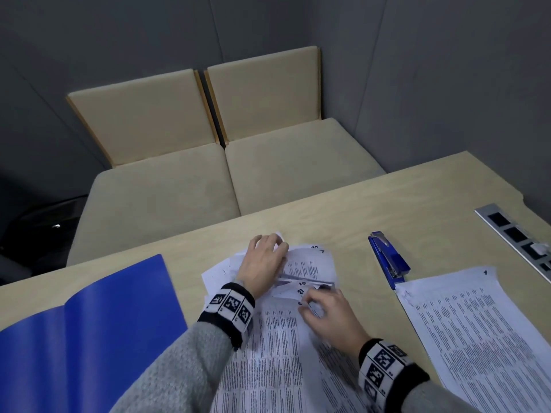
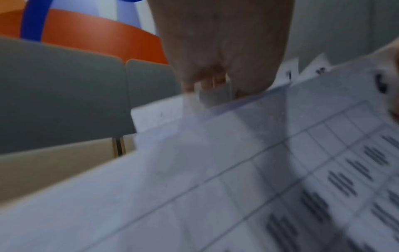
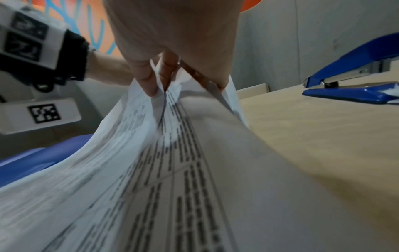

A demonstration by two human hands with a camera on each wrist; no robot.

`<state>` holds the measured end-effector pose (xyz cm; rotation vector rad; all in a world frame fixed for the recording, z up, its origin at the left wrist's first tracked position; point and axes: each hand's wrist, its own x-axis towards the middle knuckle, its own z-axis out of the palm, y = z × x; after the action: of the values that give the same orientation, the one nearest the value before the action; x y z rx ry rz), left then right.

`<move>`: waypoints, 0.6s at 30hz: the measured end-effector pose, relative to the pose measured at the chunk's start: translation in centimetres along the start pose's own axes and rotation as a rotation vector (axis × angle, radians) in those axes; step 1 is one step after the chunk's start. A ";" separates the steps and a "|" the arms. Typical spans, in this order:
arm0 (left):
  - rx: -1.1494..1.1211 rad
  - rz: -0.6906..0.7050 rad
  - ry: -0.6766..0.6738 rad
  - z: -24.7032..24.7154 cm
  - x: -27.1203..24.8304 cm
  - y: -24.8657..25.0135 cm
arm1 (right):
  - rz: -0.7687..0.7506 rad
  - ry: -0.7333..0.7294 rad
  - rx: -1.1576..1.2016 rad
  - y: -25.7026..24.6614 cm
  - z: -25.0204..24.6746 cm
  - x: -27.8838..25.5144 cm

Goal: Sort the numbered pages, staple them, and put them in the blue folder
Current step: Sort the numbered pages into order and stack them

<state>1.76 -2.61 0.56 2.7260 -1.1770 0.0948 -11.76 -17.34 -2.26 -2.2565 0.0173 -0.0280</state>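
My left hand [image 1: 262, 263] lies on the far corners of the loose pages [image 1: 283, 347] in front of me, fingers curled down onto them, while my right hand [image 1: 328, 311] pinches a few sheet corners between thumb and fingers. The open folder [image 1: 98, 332] lies to my left, the stapler [image 1: 389, 260] to my right, touching a second stack [image 1: 483, 332].

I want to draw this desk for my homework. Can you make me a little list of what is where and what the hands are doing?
table: light wood
folder: blue, lying open on the left
messy pages: fanned out in the middle
neat pile: on the right, by itself
stapler: blue, lying between the two piles, nobody touching it
left hand: holding the far corners of the messy pages
right hand: pinching page corners
seats: two beige ones behind the table
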 end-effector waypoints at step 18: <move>-0.362 -0.379 0.935 -19.9 -8.5 -4.4 | 0.215 -0.114 0.204 0.7 -2.7 -2.3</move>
<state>-0.69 10.10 18.53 2.0832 -0.3569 0.8833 -14.15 -19.86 -1.10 -2.0379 0.1883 0.2047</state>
